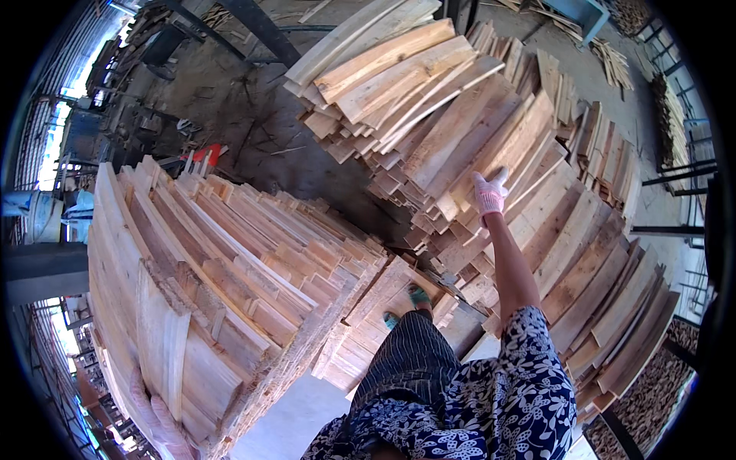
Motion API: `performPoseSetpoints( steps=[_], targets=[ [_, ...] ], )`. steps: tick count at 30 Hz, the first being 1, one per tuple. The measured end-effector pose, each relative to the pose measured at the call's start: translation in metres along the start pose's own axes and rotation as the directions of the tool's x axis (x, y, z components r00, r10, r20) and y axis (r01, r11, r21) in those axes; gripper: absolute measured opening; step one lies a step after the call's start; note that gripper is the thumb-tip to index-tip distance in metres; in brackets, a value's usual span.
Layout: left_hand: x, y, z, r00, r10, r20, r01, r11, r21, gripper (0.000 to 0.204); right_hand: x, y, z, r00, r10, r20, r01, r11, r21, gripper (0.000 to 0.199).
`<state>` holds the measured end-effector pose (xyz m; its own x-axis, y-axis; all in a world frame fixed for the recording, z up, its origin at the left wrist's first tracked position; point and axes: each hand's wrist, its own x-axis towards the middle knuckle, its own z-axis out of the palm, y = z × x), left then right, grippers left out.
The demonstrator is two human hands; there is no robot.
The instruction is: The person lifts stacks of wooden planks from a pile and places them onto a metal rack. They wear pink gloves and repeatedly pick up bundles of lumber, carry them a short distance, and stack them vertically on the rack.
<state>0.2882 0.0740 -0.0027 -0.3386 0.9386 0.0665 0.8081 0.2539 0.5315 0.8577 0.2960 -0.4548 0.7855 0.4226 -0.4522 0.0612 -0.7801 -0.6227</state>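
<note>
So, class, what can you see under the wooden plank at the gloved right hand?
Beneath the wooden plank at the gloved right hand, more stacked planks show by their jutting ends; their middles are covered, so what lies there cannot be seen.

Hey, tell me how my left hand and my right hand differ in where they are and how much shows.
Place: your left hand is at the left wood pile, while your right hand is on the right wood pile. Position in view: the left hand is low, near the lower edge; the right hand is higher up. Arm: the right hand's forearm shows plainly; the left hand's doesn't. Both are at pale wood.
</note>
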Motion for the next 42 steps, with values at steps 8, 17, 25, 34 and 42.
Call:
performPoseSetpoints(
  steps=[8,17,25,34,42],
  targets=[
    [-0.008,0.026,0.007,0.996,-0.068,-0.052,0.068,0.998,-0.006,0.064,0.014,-0.009,0.042,0.970,0.242,0.025,-0.241,0.970,-0.040,0.121],
    [-0.011,0.034,0.010,0.995,0.060,-0.080,-0.049,0.990,0.134,0.058,0.039,0.022,0.052,0.972,0.158,0.177,-0.179,0.977,0.114,0.130],
    [0.004,0.022,0.008,0.994,0.091,-0.065,-0.068,0.954,0.291,0.048,0.026,0.060,-0.005,0.833,-0.422,0.358,0.231,0.853,0.469,0.090],
    [-0.011,-0.030,-0.025,0.958,0.243,-0.149,-0.164,0.898,0.409,0.052,-0.167,-0.204,-0.084,0.147,-0.889,0.434,0.728,0.394,0.561,0.088],
    [0.002,-0.003,-0.017,0.953,0.280,-0.117,-0.271,0.958,0.092,0.054,-0.431,-0.399,-0.073,-0.616,-0.676,0.405,0.781,-0.455,0.428,0.093]
  ],
)
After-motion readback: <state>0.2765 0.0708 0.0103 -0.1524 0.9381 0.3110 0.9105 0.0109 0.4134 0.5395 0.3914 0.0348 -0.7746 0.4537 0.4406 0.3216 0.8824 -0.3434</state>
